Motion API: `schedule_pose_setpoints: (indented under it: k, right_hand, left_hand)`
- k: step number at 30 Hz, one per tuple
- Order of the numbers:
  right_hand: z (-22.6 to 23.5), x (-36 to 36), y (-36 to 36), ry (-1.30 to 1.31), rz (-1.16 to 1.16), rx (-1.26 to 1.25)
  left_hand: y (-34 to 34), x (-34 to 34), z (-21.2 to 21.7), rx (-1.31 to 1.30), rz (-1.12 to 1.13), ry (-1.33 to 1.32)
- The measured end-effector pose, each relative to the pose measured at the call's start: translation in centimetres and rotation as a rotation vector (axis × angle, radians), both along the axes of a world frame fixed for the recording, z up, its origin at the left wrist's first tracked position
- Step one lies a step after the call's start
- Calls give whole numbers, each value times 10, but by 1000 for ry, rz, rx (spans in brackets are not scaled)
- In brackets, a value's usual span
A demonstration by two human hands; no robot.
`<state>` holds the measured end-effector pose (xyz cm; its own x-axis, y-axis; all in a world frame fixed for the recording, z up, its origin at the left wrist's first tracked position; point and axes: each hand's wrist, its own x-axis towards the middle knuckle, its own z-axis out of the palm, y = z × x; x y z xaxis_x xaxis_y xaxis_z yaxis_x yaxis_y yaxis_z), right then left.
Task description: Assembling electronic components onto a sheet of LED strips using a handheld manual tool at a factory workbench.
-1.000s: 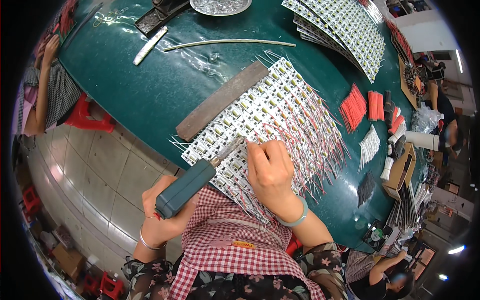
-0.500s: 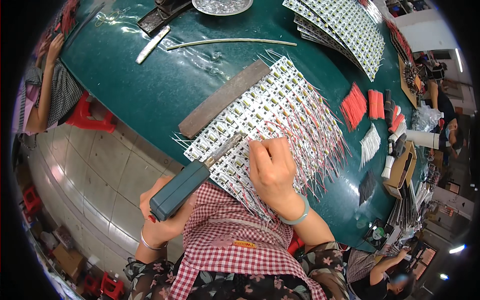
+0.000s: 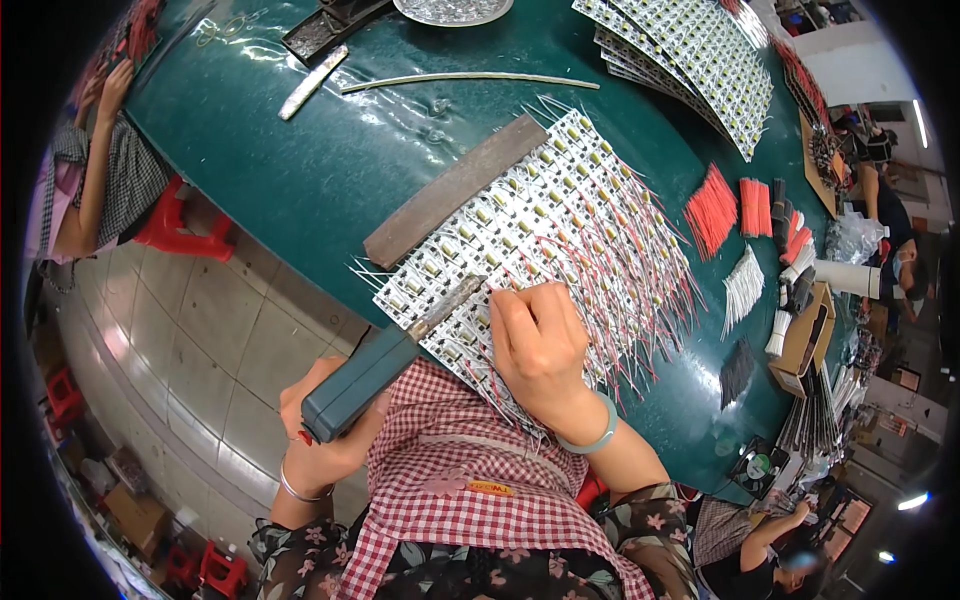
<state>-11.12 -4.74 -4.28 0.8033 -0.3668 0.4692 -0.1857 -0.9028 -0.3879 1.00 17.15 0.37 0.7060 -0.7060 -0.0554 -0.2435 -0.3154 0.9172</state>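
Observation:
My left hand [image 3: 325, 420] is closed round the dark green handle of a soldering iron [image 3: 360, 385]. The iron's metal tip reaches over a white circuit board panel [image 3: 425, 265] covered in rows of small parts. My right hand [image 3: 545, 350] is pinched just beside that tip, its fingertips on a thin wire mostly hidden by the fingers. Many red and white wires [image 3: 640, 290] stick out from the right part of the panel. Along its far left edge lies a flat brown bar [image 3: 455, 190], touching the panel.
Beyond the panel lie a thin rod [image 3: 470, 79], a pale flat stick [image 3: 313, 84] and a metal dish [image 3: 453, 8]. Stacked panels [image 3: 690, 70] stand far right. Bundles of red wires [image 3: 711, 212], white wires [image 3: 742, 290] and black wires [image 3: 736, 373] lie right. Co-workers sit around.
Both hands and the iron's tip have shifted slightly toward me along the panel. The view has moved a little, so the table things appear slightly farther right.

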Motion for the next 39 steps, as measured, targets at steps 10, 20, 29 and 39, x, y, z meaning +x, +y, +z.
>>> schedule_pose_setpoints:
  k: [10, 20, 29, 39]
  right_hand:
    - [-2, 1, 1, -1, -11, -48]
    - [1, 1, 5, 24, -35, -9]
    - [17, -1, -6, -29, -20, 62]
    - [17, -5, -63, 101, -159, -83]
  left_hand:
    - [-1, -1, 0, 40, -2, 27]
    - [4, -4, -4, -51, 59, 21]
    - [6, -8, -5, -83, 110, 65]
    - [5, -6, -2, -74, 151, 39]
